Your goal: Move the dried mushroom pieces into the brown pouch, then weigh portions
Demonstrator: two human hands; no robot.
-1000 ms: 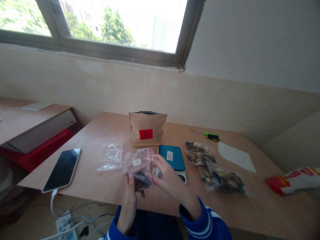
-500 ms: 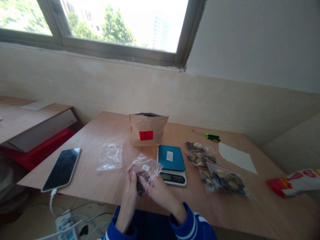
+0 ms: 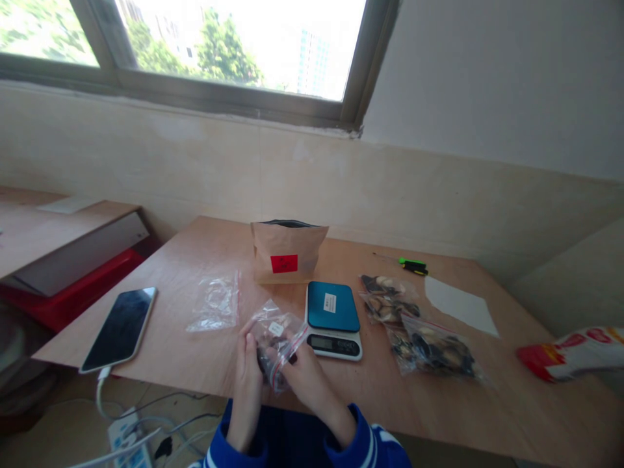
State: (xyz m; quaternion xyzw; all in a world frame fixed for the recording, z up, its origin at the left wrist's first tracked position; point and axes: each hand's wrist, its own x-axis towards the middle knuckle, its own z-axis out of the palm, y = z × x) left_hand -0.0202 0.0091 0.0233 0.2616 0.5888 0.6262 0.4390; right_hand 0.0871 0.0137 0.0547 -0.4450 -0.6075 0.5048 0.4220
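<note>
Over the table's front edge I hold a clear zip bag (image 3: 277, 329) with a small white label and dark pieces inside, which look like dried mushroom. My left hand (image 3: 247, 359) is closed around the bag's left side. At the red-striped mouth, the fingers of my right hand (image 3: 303, 365) are bent and partly inside, by a dark piece; what they grip is hidden. Just beyond stands a kitchen scale (image 3: 333, 307) with a blue plate, nothing on it. Behind, an open brown paper pouch (image 3: 291, 244) with a red label stands upright.
Several filled zip bags (image 3: 439, 348) of dried mushrooms lie right of the scale. Empty clear bags (image 3: 214, 302) lie left, near a phone (image 3: 119, 330) on a cable. Screwdrivers (image 3: 413, 265), white paper (image 3: 461, 305) and a red-and-white packet (image 3: 570, 354) lie at right.
The bag and both hands have shifted slightly left. My right fingers have moved into the bag's mouth, which now hangs wider over them.
</note>
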